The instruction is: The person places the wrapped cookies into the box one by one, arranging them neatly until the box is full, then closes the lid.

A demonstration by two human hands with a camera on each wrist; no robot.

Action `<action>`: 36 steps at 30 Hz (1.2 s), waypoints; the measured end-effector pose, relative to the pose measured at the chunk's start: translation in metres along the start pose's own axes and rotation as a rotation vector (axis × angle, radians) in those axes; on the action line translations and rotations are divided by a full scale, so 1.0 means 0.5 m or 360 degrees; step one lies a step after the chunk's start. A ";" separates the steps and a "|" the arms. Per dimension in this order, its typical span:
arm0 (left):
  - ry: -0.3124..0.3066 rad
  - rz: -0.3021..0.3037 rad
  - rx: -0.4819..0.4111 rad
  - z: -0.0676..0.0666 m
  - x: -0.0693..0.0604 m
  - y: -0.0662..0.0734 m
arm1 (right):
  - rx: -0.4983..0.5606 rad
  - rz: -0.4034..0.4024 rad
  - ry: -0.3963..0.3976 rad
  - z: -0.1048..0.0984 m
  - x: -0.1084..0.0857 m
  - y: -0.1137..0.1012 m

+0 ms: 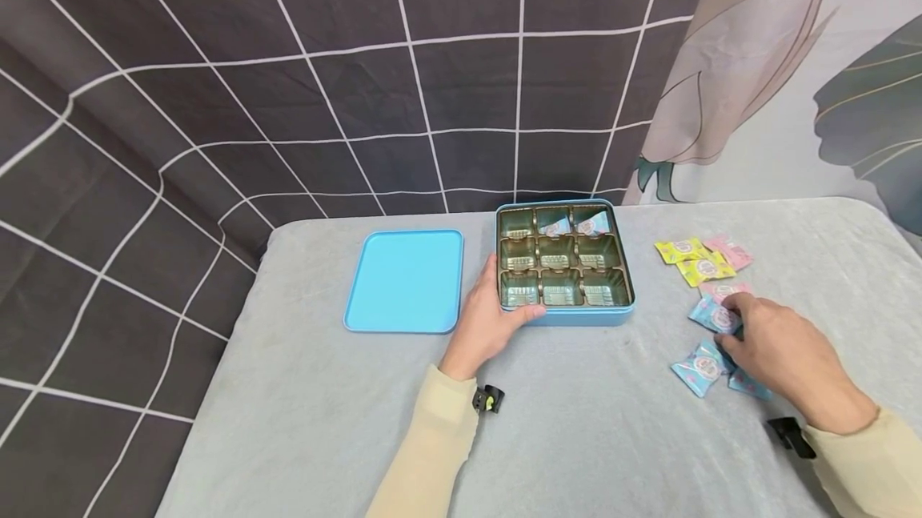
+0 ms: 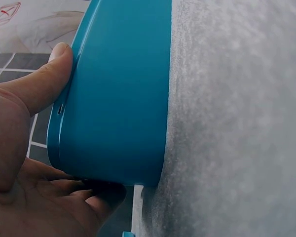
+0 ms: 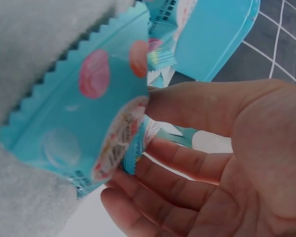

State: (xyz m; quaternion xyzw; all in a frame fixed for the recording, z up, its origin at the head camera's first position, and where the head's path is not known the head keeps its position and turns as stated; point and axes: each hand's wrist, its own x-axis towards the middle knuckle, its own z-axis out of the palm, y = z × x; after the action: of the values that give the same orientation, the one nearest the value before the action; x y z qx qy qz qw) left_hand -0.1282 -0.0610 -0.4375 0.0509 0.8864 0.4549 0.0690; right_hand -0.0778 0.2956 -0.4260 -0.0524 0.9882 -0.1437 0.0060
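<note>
My left hand [image 1: 486, 318] grips the front left corner of a blue tin [image 1: 587, 316], thumb over its front rim, fingers along its left side. In the left wrist view the tin's wall [image 2: 118, 98] rises beside the thumb. Inside sits a gold tray [image 1: 557, 251] with several square compartments; two back ones hold blue-and-white wrapped candies [image 1: 593, 224]. On the right, my right hand [image 1: 792, 354] has thumb and fingertips around a blue wrapped candy [image 1: 711, 313]. Another blue candy [image 3: 84, 103] hides the thumb tip in the right wrist view.
A flat blue lid [image 1: 405, 282] lies left of the tin. Yellow candies [image 1: 706, 268] and pink candies [image 1: 731, 251] lie beyond my right hand, more blue ones [image 1: 699, 368] nearer. A grey cloth [image 1: 576, 422] covers the table; a dark checked curtain [image 1: 468, 86] hangs behind.
</note>
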 end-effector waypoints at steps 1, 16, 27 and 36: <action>0.0000 0.0001 -0.0002 0.000 0.000 0.000 | 0.0005 0.0004 0.0006 -0.002 -0.001 -0.001; 0.0000 0.0009 -0.0012 0.000 -0.001 0.002 | 0.0017 -0.0027 0.0125 -0.014 0.001 -0.014; -0.0001 0.0000 -0.0011 0.001 -0.001 0.001 | 0.0021 -0.0113 0.0211 -0.019 0.006 -0.024; -0.0004 0.0027 -0.0050 0.001 0.000 -0.001 | 0.0014 -0.0078 0.0226 -0.023 0.007 -0.031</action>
State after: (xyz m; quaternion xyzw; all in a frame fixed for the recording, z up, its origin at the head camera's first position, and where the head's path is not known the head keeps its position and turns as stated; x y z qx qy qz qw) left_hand -0.1283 -0.0609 -0.4383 0.0579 0.8786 0.4692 0.0672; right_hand -0.0799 0.2836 -0.4106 -0.0662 0.9839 -0.1515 -0.0674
